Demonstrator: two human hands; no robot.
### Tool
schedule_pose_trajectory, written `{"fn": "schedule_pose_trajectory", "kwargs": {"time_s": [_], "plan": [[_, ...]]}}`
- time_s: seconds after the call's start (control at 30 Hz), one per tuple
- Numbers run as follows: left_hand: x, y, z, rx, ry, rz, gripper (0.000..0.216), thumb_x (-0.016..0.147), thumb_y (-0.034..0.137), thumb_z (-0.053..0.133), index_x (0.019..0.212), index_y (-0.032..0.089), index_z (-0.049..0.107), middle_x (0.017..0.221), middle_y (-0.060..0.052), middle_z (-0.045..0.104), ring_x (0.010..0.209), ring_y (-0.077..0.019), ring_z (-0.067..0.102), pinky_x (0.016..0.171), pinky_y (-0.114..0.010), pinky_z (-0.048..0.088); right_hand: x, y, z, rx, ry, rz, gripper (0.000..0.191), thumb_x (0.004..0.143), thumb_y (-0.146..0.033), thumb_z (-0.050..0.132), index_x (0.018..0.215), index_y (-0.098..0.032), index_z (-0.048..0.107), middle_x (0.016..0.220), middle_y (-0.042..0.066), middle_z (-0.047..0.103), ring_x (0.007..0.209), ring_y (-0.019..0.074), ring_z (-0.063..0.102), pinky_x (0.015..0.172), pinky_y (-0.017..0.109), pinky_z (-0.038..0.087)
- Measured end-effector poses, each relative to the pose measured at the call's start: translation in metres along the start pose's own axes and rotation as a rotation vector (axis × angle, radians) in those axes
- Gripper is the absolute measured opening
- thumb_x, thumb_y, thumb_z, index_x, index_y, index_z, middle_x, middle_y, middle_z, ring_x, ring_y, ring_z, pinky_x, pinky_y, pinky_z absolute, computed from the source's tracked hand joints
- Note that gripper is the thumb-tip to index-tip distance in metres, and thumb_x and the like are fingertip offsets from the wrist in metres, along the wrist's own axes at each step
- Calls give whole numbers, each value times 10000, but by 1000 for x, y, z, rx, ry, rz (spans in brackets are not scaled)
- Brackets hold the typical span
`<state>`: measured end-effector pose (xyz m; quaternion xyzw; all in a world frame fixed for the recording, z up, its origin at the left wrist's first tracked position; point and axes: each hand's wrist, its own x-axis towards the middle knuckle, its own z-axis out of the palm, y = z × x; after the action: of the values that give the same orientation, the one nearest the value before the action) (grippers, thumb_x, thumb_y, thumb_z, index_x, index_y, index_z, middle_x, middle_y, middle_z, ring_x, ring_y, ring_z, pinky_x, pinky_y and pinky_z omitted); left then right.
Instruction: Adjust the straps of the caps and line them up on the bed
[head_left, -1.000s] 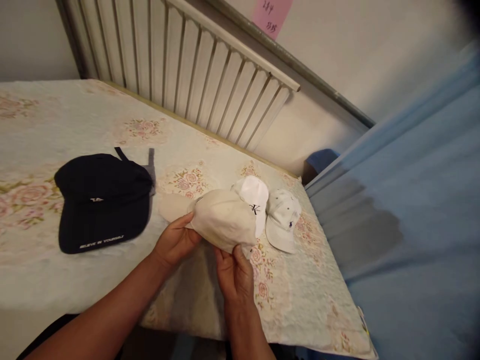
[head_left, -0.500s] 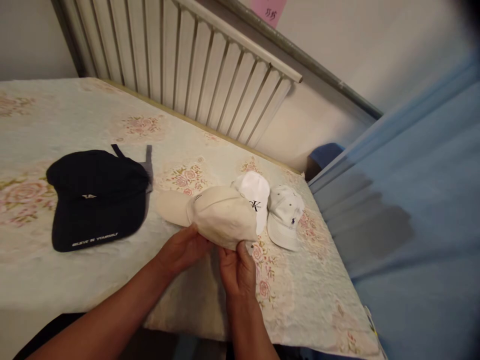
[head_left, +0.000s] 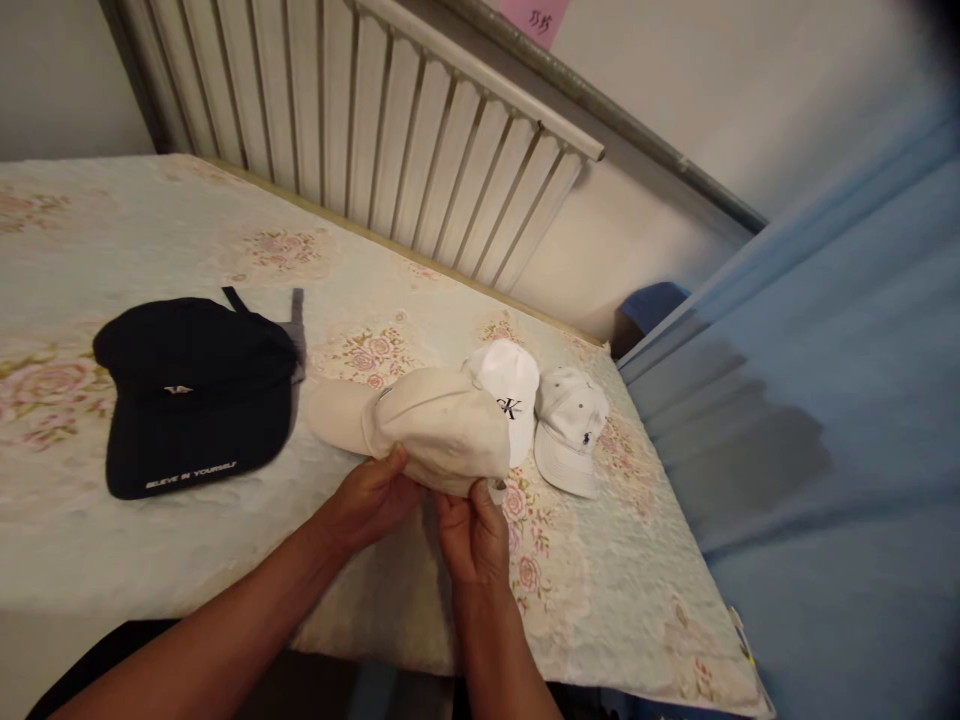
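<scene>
Both my hands hold a cream baseball cap (head_left: pixel 442 425) above the bed, its brim pointing left. My left hand (head_left: pixel 375 495) grips the cap's lower edge near the brim, thumb on the outside and fingers hidden underneath. At the back edge, my right hand (head_left: pixel 474 535) pinches the rim between thumb and fingers. Behind the cream cap lies a white cap (head_left: pixel 514 385) with black letters, partly covered by it. Beside that, another white cap (head_left: pixel 571 430) bears a small dark blue emblem. To the left lies a black cap (head_left: pixel 199 400) with white lettering on its brim and a loose strap.
The caps lie on a bed with a floral quilted cover (head_left: pixel 247 540). Along its far side runs a white radiator (head_left: pixel 420 150) against the wall. A blue curtain (head_left: pixel 840 420) hangs at the right, and a dark blue object (head_left: pixel 649 310) sits by the far right corner.
The cream cap has shifted slightly left and its crown has creased a little. My left thumb has moved up onto its side. The other caps lie where they were.
</scene>
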<state>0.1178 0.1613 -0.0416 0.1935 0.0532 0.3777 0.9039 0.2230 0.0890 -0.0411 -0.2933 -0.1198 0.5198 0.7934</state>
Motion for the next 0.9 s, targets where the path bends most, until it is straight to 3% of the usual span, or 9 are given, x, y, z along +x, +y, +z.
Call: {"fn": "schedule_pose_trajectory", "kwargs": {"time_s": [0.23,0.4,0.57,0.73,0.9], "plan": [[-4,13,5,-69,117,-6,448,806,256,691,1246,200,631,1148,-72,709,1191,-281,575,1026,-382,461,13,-12,-16,73,167,-29,216,761,-203,701,977,-218,698,1125,48,724,1162,170,603,1086,432,399],[-4,17,-2,-135,82,-11,466,891,276,575,1350,207,534,1189,-64,691,1171,-237,595,1020,-336,459,14,-12,-24,88,112,-3,204,740,-193,724,939,-234,705,1074,12,743,1108,145,632,1071,384,414],[-6,23,-8,-227,132,-7,443,978,303,387,1407,218,456,1135,-38,717,1059,-153,658,971,-248,478,13,-12,-23,98,87,21,257,741,-193,723,993,-240,701,1127,24,726,1108,172,635,1051,435,433],[-12,32,-8,-233,209,6,466,981,358,365,1406,189,458,1125,-60,719,1009,-174,680,949,-277,502,14,-14,-25,105,109,61,154,810,-259,672,960,-252,706,1010,3,759,1043,145,660,1042,422,431],[-16,42,-16,-260,159,46,495,974,412,351,1414,202,442,1196,-63,686,1073,-216,654,981,-331,485,16,-15,-25,137,177,70,187,894,-338,558,937,-229,703,939,4,769,977,144,683,1021,432,444]]}}
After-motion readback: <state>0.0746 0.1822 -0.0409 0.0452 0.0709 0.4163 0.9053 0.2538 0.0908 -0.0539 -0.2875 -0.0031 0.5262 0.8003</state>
